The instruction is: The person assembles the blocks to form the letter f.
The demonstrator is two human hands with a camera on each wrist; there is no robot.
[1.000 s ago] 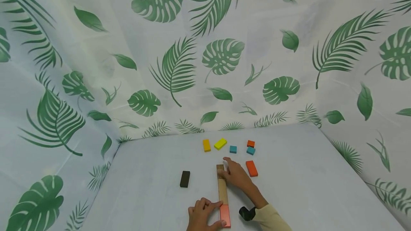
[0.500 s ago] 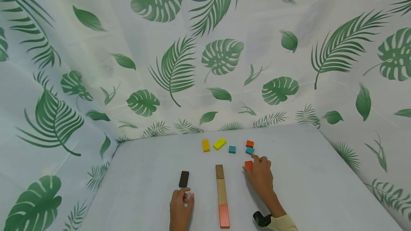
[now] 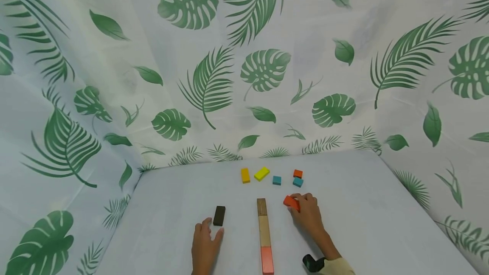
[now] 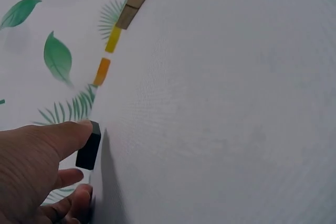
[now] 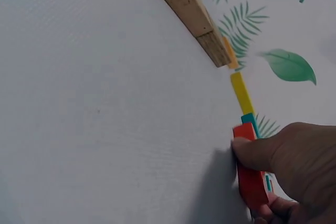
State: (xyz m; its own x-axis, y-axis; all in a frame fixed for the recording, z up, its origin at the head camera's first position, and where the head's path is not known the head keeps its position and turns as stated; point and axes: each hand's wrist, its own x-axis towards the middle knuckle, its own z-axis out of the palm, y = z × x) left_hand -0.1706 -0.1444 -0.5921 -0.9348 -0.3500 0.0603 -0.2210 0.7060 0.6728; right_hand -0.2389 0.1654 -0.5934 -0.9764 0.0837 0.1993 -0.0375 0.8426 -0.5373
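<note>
My right hand (image 3: 310, 215) pinches a red-orange block (image 3: 292, 203) between thumb and fingers; the right wrist view shows the thumb against the face of the red block (image 5: 251, 174). To its left, a row runs toward me: a brown block (image 3: 261, 207), a tan block (image 3: 264, 231) and a pink block (image 3: 267, 260), end to end. My left hand (image 3: 205, 245) lies just below and left of a black block (image 3: 219, 216), thumb and fingers spread and holding nothing. The left wrist view has the black block (image 4: 89, 146) beside the thumb.
Toward the back of the table (image 3: 172, 198) lie an orange-yellow block (image 3: 245, 175), a yellow block (image 3: 262, 174), a blue block (image 3: 276, 180), and another blue block (image 3: 298, 182) beside a small orange one (image 3: 298, 174). Leaf-patterned cloth (image 3: 229, 139) rises behind and at the sides.
Both hands have left the row of blocks. My right hand has gone right and taken hold of the red-orange block, which is now turned and shifted left. My left hand has moved left toward the black block.
</note>
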